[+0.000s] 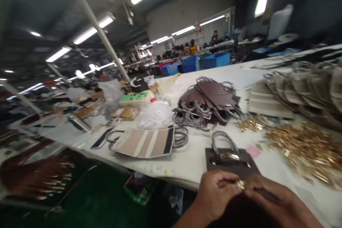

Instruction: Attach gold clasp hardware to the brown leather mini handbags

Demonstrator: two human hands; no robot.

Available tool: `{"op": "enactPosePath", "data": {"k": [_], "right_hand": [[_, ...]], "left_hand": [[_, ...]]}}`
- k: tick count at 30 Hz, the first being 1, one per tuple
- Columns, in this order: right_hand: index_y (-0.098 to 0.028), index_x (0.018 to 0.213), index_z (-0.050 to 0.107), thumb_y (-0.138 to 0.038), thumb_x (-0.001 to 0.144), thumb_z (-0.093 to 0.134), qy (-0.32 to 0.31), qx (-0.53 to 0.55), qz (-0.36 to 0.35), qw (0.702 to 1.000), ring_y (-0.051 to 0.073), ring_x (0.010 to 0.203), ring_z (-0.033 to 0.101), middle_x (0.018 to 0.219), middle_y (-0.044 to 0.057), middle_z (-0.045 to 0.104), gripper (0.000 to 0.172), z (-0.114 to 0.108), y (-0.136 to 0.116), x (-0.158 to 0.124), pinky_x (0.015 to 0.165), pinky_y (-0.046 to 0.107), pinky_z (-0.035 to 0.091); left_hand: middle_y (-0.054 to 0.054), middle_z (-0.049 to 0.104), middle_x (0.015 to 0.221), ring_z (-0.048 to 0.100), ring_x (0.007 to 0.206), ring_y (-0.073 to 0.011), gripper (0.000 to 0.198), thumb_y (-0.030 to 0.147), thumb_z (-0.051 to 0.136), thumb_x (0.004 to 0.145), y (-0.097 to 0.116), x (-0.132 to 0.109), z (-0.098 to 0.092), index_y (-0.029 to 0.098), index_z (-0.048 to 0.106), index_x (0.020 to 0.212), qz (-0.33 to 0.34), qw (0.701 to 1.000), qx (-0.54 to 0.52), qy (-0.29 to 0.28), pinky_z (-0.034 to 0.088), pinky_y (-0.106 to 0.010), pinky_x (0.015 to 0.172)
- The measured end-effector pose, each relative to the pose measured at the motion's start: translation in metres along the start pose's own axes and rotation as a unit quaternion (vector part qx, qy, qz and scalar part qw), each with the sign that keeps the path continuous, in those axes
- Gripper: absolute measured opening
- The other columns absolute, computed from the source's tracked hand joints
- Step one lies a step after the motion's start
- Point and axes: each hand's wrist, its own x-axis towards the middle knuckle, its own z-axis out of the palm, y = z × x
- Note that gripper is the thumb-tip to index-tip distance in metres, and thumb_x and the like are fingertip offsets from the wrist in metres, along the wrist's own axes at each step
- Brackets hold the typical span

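Low at the right, both hands meet at a small gold metal fitting (240, 184). My left hand (217, 194) is closed, its thumb and index finger pinching the fitting. From the other side, my right hand (275, 197) is closed too, its fingertips pressed at the same fitting. Just beyond them a dark brown bag panel (213, 156) lies on the table, with a grey looped handle (226, 137) fixed by gold hardware. Part of the panel is hidden behind my hands. Loose gold fittings (307, 146) are heaped to the right.
A pile of brown panels with handles (211, 94) lies ahead on the white table (187, 164). Beige striped panels (145, 142) rest left of centre, more (269, 99) at the right. A white roll (159, 110) stands behind. Blue bins (191, 63) and people are farther off.
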Motion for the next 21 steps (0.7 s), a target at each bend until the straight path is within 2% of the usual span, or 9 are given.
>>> {"op": "enactPosePath", "data": {"k": [1, 5, 9, 11, 14, 17, 19, 21], "right_hand": [[-0.030, 0.081, 0.077, -0.077, 0.081, 0.067, -0.029, 0.043, 0.015, 0.999, 0.032, 0.088, 0.071, 0.089, 0.009, 0.074, 0.048, -0.003, -0.001, 0.002, 0.078, 0.040, 0.061], [-0.023, 0.099, 0.078, -0.064, 0.088, 0.072, -0.032, 0.161, 0.047, 0.985, 0.026, 0.085, 0.070, 0.087, 0.006, 0.075, 0.043, -0.013, -0.011, 0.007, 0.083, 0.033, 0.056], [-0.020, 0.090, 0.078, -0.060, 0.092, 0.069, -0.074, 0.170, 0.049, 0.981, 0.024, 0.083, 0.069, 0.083, 0.006, 0.075, 0.041, -0.020, -0.016, 0.009, 0.081, 0.030, 0.054], [-0.021, 0.087, 0.078, -0.059, 0.095, 0.066, -0.074, 0.154, 0.035, 0.985, 0.023, 0.081, 0.069, 0.083, 0.005, 0.075, 0.041, -0.019, -0.012, 0.009, 0.079, 0.029, 0.054], [-0.022, 0.093, 0.076, -0.053, 0.102, 0.060, -0.008, 0.070, -0.043, 0.997, 0.022, 0.081, 0.069, 0.087, 0.005, 0.074, 0.035, -0.011, -0.003, 0.007, 0.076, 0.028, 0.053], [-0.024, 0.101, 0.072, -0.039, 0.107, 0.055, 0.081, -0.013, -0.135, 0.987, 0.018, 0.077, 0.067, 0.089, 0.003, 0.072, 0.023, 0.000, 0.002, 0.003, 0.073, 0.027, 0.051], [-0.024, 0.099, 0.068, -0.034, 0.108, 0.053, 0.103, -0.023, -0.142, 0.984, 0.015, 0.072, 0.064, 0.085, 0.000, 0.069, 0.020, 0.006, 0.001, 0.001, 0.069, 0.024, 0.050], [-0.024, 0.093, 0.064, -0.035, 0.108, 0.053, 0.105, -0.006, -0.112, 0.988, 0.014, 0.068, 0.061, 0.079, -0.002, 0.065, 0.023, 0.009, -0.003, 0.000, 0.065, 0.022, 0.048]], "left_hand": [[-0.016, 0.079, 0.105, 0.075, 0.100, -0.0319, 0.051, 0.052, 0.086, 0.076, 0.003, 0.003, 0.001, 0.014, 0.081, 0.108, 0.015, 1.000, 0.000, -0.002, 0.058, -0.042, 0.094], [-0.010, 0.078, 0.106, 0.073, 0.100, -0.0251, 0.026, 0.037, 0.075, 0.090, 0.018, 0.008, 0.002, 0.018, 0.081, 0.107, 0.093, 0.992, 0.081, -0.014, 0.056, -0.035, 0.096], [-0.007, 0.079, 0.103, 0.073, 0.097, -0.0221, 0.019, 0.030, 0.072, 0.093, 0.028, 0.006, 0.003, 0.021, 0.081, 0.107, 0.165, 0.971, 0.171, -0.019, 0.055, -0.031, 0.092], [-0.007, 0.079, 0.103, 0.073, 0.096, -0.0218, 0.017, 0.028, 0.072, 0.093, 0.029, 0.006, 0.005, 0.021, 0.080, 0.106, 0.185, 0.964, 0.189, -0.022, 0.055, -0.031, 0.091], [-0.005, 0.079, 0.101, 0.073, 0.093, -0.0202, 0.014, 0.019, 0.071, 0.092, 0.027, 0.008, 0.008, 0.021, 0.079, 0.104, 0.223, 0.954, 0.202, -0.006, 0.056, -0.031, 0.089], [-0.003, 0.079, 0.100, 0.073, 0.093, -0.0172, 0.018, 0.012, 0.071, 0.090, 0.023, 0.010, 0.012, 0.021, 0.077, 0.105, 0.280, 0.935, 0.215, 0.016, 0.057, -0.029, 0.088], [-0.002, 0.079, 0.101, 0.073, 0.093, -0.0154, 0.020, 0.010, 0.072, 0.090, 0.020, 0.010, 0.015, 0.021, 0.075, 0.106, 0.306, 0.925, 0.226, 0.028, 0.056, -0.027, 0.089], [-0.001, 0.078, 0.100, 0.073, 0.095, -0.0145, 0.022, 0.009, 0.072, 0.090, 0.018, 0.009, 0.016, 0.021, 0.075, 0.107, 0.323, 0.916, 0.236, 0.034, 0.056, -0.025, 0.090]]}}
